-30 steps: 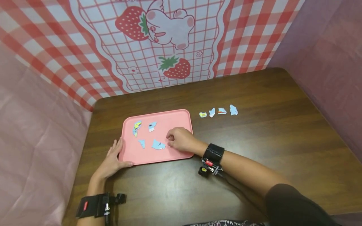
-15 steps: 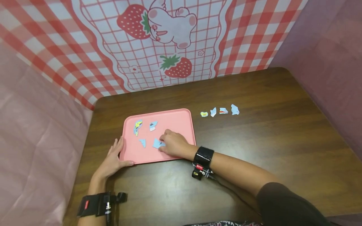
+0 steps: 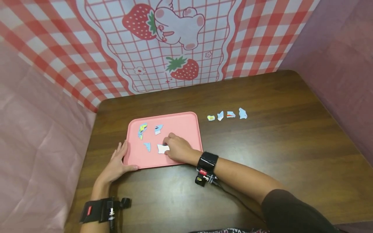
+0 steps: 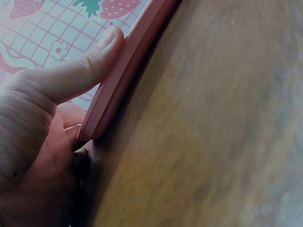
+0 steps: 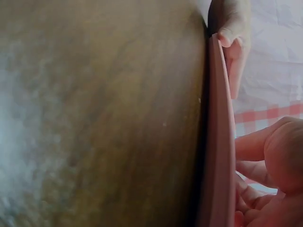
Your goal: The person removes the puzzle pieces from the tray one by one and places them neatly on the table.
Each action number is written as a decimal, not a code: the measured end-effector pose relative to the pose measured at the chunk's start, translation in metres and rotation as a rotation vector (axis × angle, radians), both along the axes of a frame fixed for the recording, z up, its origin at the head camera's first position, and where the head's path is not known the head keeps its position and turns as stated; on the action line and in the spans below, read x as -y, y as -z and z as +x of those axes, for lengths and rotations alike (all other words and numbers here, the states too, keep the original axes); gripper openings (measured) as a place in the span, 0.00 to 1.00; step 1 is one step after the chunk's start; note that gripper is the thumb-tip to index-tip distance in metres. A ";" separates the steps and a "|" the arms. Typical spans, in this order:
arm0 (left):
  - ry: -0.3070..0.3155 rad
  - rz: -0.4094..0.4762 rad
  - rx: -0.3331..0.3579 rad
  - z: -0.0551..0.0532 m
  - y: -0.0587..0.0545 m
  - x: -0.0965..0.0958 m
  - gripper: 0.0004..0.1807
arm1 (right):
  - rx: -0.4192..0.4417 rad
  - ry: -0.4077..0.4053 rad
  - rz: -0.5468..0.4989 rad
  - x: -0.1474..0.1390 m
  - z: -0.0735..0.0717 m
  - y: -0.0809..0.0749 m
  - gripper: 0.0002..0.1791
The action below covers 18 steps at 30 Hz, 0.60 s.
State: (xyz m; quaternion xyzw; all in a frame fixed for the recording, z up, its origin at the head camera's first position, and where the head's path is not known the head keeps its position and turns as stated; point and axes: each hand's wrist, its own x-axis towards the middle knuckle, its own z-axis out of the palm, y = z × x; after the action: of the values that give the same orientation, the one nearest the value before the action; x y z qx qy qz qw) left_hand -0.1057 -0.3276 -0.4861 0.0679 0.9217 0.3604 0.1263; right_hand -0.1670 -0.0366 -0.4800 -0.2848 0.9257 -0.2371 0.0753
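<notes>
On the pink tray (image 3: 177,123) my right hand (image 3: 180,149) pinches the right edge of an irregular cut paper piece (image 3: 162,149), which now shows a bright white face. My left hand (image 3: 116,165) rests at the tray's front left corner, fingers straight along the left side and thumb along the front rim. Also lying on the tray are a yellow-and-blue paper piece (image 3: 142,130), a blue-and-white one (image 3: 158,129) and a small light blue one (image 3: 148,147). In the right wrist view the tray wall hides what my right fingertips (image 5: 248,147) hold.
Several more cut pieces lie in a row on the brown table right of the tray, from a small yellow one (image 3: 211,118) to a light blue one (image 3: 242,113). A checked strawberry cloth (image 3: 183,69) hangs behind the table (image 3: 276,136).
My right hand has moved left onto the paper piece, whose visible face has turned from light blue to white. My left hand stays at the tray corner.
</notes>
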 end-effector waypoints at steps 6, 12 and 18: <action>-0.002 -0.003 0.001 0.000 0.000 0.000 0.67 | 0.075 0.019 -0.121 -0.004 -0.005 -0.004 0.05; 0.000 0.003 0.003 0.000 -0.001 -0.001 0.67 | 0.178 0.051 -0.246 -0.012 -0.011 -0.008 0.04; 0.001 0.011 0.013 0.001 -0.002 -0.001 0.67 | 0.191 0.063 -0.298 -0.022 -0.014 -0.014 0.07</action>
State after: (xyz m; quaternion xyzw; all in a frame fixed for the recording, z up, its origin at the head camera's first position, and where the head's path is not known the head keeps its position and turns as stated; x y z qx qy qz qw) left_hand -0.1051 -0.3267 -0.4842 0.0667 0.9189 0.3657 0.1322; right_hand -0.1813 -0.0149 -0.4655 -0.2399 0.8775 -0.3998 0.1127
